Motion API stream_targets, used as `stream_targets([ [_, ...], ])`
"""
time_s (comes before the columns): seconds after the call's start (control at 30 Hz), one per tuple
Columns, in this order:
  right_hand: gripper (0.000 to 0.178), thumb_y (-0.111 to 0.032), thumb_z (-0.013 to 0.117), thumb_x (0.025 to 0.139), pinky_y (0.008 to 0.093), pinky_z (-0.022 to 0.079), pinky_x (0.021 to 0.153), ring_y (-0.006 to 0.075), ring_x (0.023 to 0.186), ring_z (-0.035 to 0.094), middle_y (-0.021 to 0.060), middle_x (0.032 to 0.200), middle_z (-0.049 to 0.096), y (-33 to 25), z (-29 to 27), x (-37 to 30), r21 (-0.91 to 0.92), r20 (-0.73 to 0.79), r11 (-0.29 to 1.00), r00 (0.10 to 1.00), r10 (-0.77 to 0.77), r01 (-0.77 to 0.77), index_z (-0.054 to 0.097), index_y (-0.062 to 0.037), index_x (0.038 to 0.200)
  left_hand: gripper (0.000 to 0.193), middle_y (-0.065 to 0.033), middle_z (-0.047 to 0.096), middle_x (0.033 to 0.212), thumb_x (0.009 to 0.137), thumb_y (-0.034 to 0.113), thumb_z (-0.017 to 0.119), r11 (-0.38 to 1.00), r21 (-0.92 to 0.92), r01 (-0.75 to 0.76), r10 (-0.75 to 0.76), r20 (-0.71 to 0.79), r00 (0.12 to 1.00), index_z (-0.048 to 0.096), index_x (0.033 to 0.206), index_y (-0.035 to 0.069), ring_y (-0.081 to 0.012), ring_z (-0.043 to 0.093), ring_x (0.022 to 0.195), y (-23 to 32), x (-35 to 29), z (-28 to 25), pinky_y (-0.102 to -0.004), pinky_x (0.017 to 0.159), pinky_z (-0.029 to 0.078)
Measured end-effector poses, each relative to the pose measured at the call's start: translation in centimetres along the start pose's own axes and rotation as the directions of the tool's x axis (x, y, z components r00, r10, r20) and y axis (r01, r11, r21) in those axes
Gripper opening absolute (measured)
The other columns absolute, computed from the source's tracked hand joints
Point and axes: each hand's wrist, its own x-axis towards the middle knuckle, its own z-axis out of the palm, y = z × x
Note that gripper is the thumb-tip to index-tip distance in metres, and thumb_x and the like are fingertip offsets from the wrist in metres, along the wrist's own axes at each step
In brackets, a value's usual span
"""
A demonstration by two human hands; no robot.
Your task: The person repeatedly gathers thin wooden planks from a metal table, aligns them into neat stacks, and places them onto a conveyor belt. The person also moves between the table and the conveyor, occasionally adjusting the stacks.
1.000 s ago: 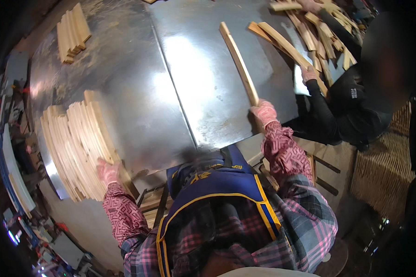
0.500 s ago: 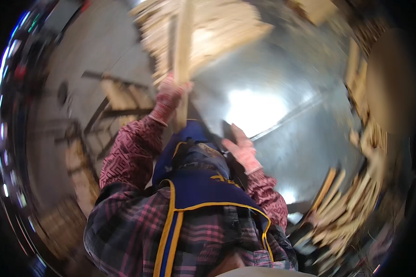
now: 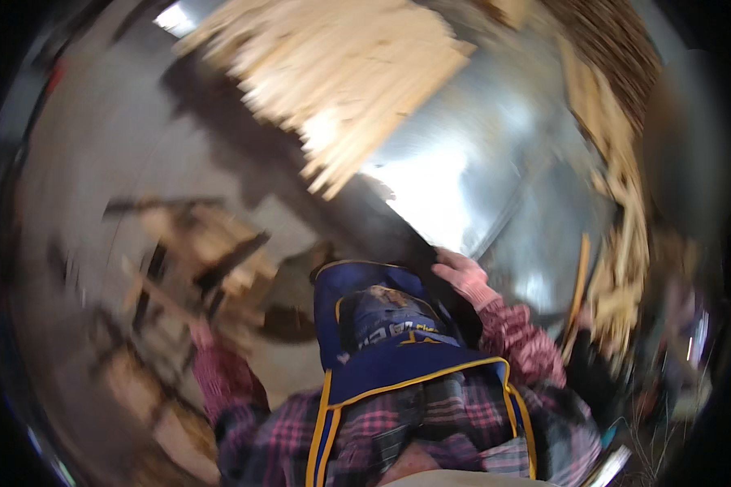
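Observation:
My left hand (image 3: pixel 201 333), in a pinkish glove, is low on the left, away from the metal table. It is closed on a pale wooden strip (image 3: pixel 161 297), and both are smeared by motion. My right hand (image 3: pixel 460 273), also gloved, rests at the near edge of the shiny metal table (image 3: pixel 495 174). Its fingers lie stretched over the edge with no object visible in them. Ahead, a broad layer of pale wooden strips (image 3: pixel 341 69) covers the far left of the tabletop, some ends jutting past its edge.
Left, a dark-framed rack (image 3: pixel 158 272) on the floor bears wooden pieces (image 3: pixel 235 252). More strips (image 3: pixel 617 268) are heaped along the table's right side. A dark brown stack (image 3: pixel 605 49) stands far right. My blue apron (image 3: pixel 390 316) hangs close to the table edge.
My left hand has swung the wooden strip away from the table, down to the left toward the rack. My right hand has shifted onto the table's near edge. The view has turned left.

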Motion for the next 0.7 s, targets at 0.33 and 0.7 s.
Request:
stream_targets([
  [0.33,0.064,-0.044,0.063,0.091,0.0375,0.046,0.101,0.0318,0.12,0.059,0.0154,0.129,0.063,-6.2,12.6,-1.4,-0.177,0.241,0.956,0.932,0.273,-0.234,0.049,-0.0101,0.144,0.03,-0.0119,0.068,0.089,0.093,0.032,0.06,0.96,0.117,-0.253,0.243,0.097,0.965,0.064,0.115,0.012,-0.0287,0.063,0.077,8.9,19.4,8.1,-0.0418,0.068,0.051],
  [0.7,0.066,-0.045,0.062,0.091,0.0387,0.045,0.102,0.0328,0.121,0.059,0.0163,0.13,0.063,-5.4,11.4,-0.2,-0.09,0.178,0.986,0.972,0.152,-0.137,0.049,-0.0076,0.143,0.026,-0.0136,0.068,0.089,0.096,0.034,0.056,0.885,0.165,-0.434,0.435,0.038,0.9,0.065,0.114,0.017,-0.0333,0.064,0.08,7.2,8.2,7.9,-0.0454,0.069,0.051],
])
